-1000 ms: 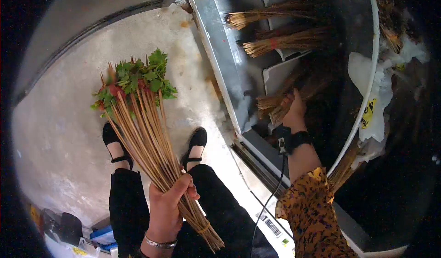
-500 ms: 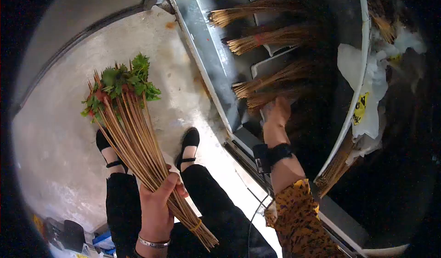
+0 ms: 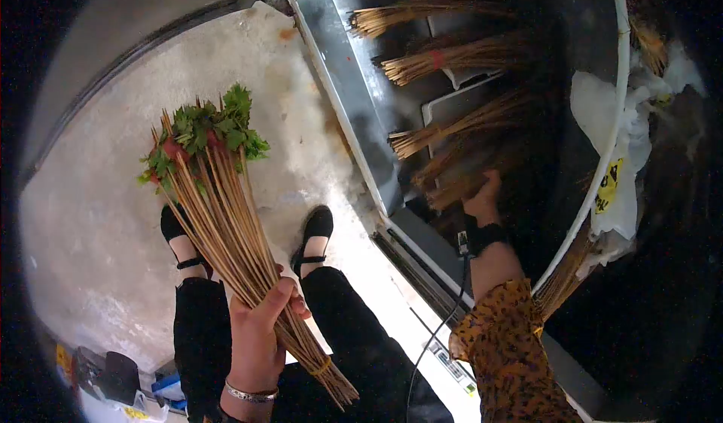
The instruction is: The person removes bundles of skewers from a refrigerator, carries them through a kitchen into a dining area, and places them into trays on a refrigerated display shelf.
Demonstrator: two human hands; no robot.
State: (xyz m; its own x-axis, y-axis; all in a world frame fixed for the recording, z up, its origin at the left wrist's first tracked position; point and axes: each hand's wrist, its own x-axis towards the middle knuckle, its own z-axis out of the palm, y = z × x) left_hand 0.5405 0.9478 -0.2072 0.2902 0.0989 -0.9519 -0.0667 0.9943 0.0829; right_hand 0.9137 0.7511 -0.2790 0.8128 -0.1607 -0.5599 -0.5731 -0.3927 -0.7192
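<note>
A bundle of thin brown sticks [image 3: 230,219], tied with a yellow band near its lower end, is gripped in my left hand [image 3: 263,329]. Green leaves [image 3: 235,125] and some red pieces sit among the sticks at its upper end. My right hand [image 3: 486,195] reaches into a dark metal compartment and closes round a bundle of sticks [image 3: 452,191]; its fingertips are partly hidden in shadow. Just above that hand lie further stick bundles, one of them [image 3: 414,141] loosely fanned and another [image 3: 410,67] with a red band.
The compartment's metal edge [image 3: 343,114] runs diagonally past my right arm. A white curved rim [image 3: 595,174] with a plastic bag [image 3: 629,174] is at the right. A black cable [image 3: 444,323] hangs from my right wrist. Pale floor [image 3: 113,219] lies at the left.
My right hand has moved right and slightly down, and a stick bundle beside it has shifted with it. My left hand still holds its bundle, nearly unmoved. The view has shifted slightly.
</note>
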